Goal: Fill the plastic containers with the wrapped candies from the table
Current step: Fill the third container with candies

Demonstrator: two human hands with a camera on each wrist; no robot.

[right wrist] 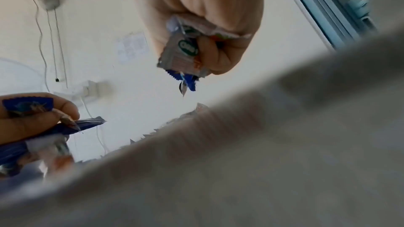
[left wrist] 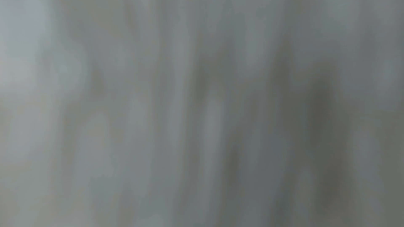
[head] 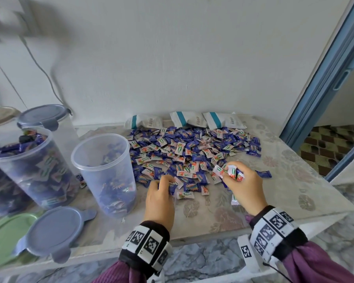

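Note:
A wide heap of blue and white wrapped candies (head: 192, 152) covers the middle of the table. At its near edge my left hand (head: 161, 185) curls over the pile and grips some candies. My right hand (head: 232, 173) is raised a little at the pile's right side, fist closed round a bunch of candies (right wrist: 186, 51). In the right wrist view my left hand (right wrist: 32, 120) also shows, holding blue wrappers. An open clear plastic container (head: 106, 172), partly filled, stands left of my left hand. A fuller open container (head: 29, 166) stands further left. The left wrist view is blurred grey.
A lidded container (head: 49, 119) stands behind the two open ones. A blue lid (head: 55, 231) and a green lid (head: 6, 240) lie at the table's front left. Three white pouches (head: 188, 119) rest against the wall. A doorway (head: 335, 139) opens on the right.

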